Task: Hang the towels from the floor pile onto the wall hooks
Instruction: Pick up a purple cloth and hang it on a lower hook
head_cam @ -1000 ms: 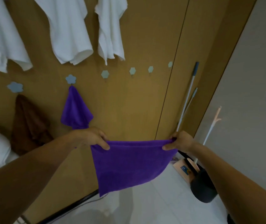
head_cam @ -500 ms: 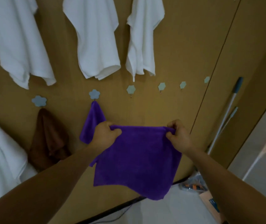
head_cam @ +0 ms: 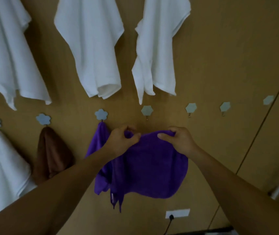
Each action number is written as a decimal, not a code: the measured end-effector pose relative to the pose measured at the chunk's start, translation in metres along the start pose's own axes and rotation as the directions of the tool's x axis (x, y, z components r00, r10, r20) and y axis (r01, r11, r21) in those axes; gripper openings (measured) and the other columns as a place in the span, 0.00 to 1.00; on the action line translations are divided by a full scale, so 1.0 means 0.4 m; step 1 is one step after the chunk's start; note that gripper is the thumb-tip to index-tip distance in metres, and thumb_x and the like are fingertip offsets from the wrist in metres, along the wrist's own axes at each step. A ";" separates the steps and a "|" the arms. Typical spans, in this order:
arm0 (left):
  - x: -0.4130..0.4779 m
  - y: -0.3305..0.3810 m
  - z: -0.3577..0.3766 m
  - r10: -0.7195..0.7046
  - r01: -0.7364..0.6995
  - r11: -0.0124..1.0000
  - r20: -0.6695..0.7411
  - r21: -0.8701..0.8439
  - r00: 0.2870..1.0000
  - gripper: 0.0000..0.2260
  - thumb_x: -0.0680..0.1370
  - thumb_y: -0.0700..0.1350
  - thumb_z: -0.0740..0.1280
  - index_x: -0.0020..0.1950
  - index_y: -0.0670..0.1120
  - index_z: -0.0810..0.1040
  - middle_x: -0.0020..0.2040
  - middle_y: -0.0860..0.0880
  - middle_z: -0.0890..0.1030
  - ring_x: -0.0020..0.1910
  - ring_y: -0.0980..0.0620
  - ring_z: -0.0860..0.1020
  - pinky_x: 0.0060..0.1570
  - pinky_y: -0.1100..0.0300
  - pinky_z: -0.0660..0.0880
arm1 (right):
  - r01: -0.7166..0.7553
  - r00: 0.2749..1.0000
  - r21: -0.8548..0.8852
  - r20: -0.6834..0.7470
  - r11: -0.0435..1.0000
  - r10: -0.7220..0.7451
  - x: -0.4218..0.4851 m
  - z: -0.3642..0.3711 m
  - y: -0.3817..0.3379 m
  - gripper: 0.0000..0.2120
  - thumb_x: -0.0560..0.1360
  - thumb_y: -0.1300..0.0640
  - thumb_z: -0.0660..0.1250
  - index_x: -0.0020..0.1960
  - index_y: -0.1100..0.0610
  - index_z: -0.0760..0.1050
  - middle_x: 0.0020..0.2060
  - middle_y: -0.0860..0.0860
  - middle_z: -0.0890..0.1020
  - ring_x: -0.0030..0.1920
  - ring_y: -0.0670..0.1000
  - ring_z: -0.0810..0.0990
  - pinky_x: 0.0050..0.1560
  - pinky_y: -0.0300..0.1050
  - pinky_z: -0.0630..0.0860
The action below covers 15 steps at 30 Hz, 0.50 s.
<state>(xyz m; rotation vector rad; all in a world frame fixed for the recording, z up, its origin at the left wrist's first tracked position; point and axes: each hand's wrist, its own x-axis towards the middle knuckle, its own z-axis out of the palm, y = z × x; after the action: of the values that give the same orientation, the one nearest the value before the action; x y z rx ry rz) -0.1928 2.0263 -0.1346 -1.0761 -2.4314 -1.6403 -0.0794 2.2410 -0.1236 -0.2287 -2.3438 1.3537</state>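
Though dim, tan wooden wall (head_cam: 220, 48), flower-shaped hooks (head_cam: 101, 114), white socket (head_cam: 177, 213) below.

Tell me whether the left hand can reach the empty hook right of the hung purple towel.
Probably yes: the left hand, gripping the held purple towel, is just below that hook, with only bare wall between. The white towel above ends short of it.

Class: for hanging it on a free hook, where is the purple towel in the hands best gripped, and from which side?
Grip the held purple towel along its top edge, from the front: it hangs limp below that edge, where the left hand and right hand pinch it. Bunched edge would probably catch the free hook above.
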 end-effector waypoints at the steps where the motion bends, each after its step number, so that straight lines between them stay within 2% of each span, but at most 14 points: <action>1: 0.009 -0.003 0.001 0.001 -0.002 0.999 0.040 0.043 0.999 0.13 0.69 0.58 0.73 0.49 0.55 0.79 0.46 0.59 0.82 0.47 0.64 0.79 0.42 0.77 0.71 | 0.030 0.999 -0.015 -0.040 0.999 -0.030 0.021 0.004 0.005 0.13 0.71 0.49 0.75 0.29 0.43 0.77 0.29 0.42 0.80 0.31 0.38 0.78 0.33 0.31 0.72; 3: 0.036 -0.002 0.006 0.019 -0.022 0.993 0.032 0.117 0.999 0.10 0.68 0.60 0.74 0.44 0.57 0.79 0.41 0.60 0.82 0.42 0.65 0.79 0.38 0.76 0.71 | 0.061 0.989 -0.085 -0.128 0.995 -0.071 0.062 0.017 0.011 0.11 0.72 0.46 0.73 0.32 0.40 0.76 0.31 0.42 0.80 0.35 0.37 0.78 0.36 0.30 0.72; 4: 0.054 -0.002 0.009 0.037 -0.035 0.993 -0.015 0.116 0.999 0.06 0.70 0.57 0.73 0.41 0.58 0.79 0.39 0.61 0.81 0.40 0.65 0.78 0.37 0.76 0.71 | 0.053 0.984 -0.107 -0.163 0.993 -0.070 0.083 0.024 0.013 0.09 0.72 0.45 0.72 0.34 0.41 0.77 0.32 0.43 0.80 0.36 0.39 0.79 0.39 0.35 0.75; 6: 0.097 0.002 0.017 0.062 -0.051 0.995 -0.135 0.081 0.989 0.06 0.74 0.53 0.71 0.38 0.58 0.78 0.35 0.60 0.81 0.37 0.64 0.78 0.35 0.74 0.71 | 0.025 0.974 -0.110 -0.221 0.994 -0.049 0.128 0.037 0.013 0.09 0.73 0.42 0.70 0.39 0.46 0.81 0.33 0.45 0.82 0.38 0.45 0.81 0.44 0.47 0.79; 9: 0.166 0.009 0.032 0.081 -0.026 0.981 -0.284 0.191 0.955 0.05 0.76 0.54 0.69 0.43 0.55 0.79 0.33 0.61 0.77 0.34 0.62 0.76 0.35 0.74 0.68 | -0.013 0.940 -0.230 -0.333 0.973 -0.066 0.197 0.050 0.007 0.15 0.74 0.39 0.67 0.45 0.50 0.82 0.35 0.47 0.83 0.40 0.50 0.81 0.45 0.51 0.79; 11: 0.202 0.002 0.048 0.113 0.023 0.944 -0.388 0.329 0.915 0.11 0.77 0.55 0.67 0.48 0.49 0.81 0.32 0.61 0.74 0.31 0.62 0.71 0.32 0.73 0.62 | -0.042 0.919 -0.304 -0.385 0.952 -0.082 0.234 0.060 0.008 0.17 0.74 0.38 0.65 0.49 0.51 0.81 0.39 0.48 0.84 0.42 0.51 0.81 0.45 0.50 0.78; 15: 0.221 -0.037 0.089 0.052 0.183 0.889 -0.490 0.419 0.870 0.16 0.78 0.58 0.63 0.53 0.47 0.80 0.38 0.51 0.81 0.33 0.58 0.69 0.27 0.66 0.58 | -0.116 0.918 -0.349 -0.396 0.930 -0.034 0.258 0.096 0.040 0.18 0.75 0.40 0.65 0.56 0.51 0.79 0.45 0.48 0.84 0.46 0.51 0.81 0.47 0.46 0.77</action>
<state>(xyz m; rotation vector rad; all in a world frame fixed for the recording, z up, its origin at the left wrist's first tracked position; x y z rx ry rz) -0.2559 2.0990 -0.1293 -0.4359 -2.3279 -1.0775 -0.1900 2.2545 -0.1255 -0.6091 -2.2225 0.7766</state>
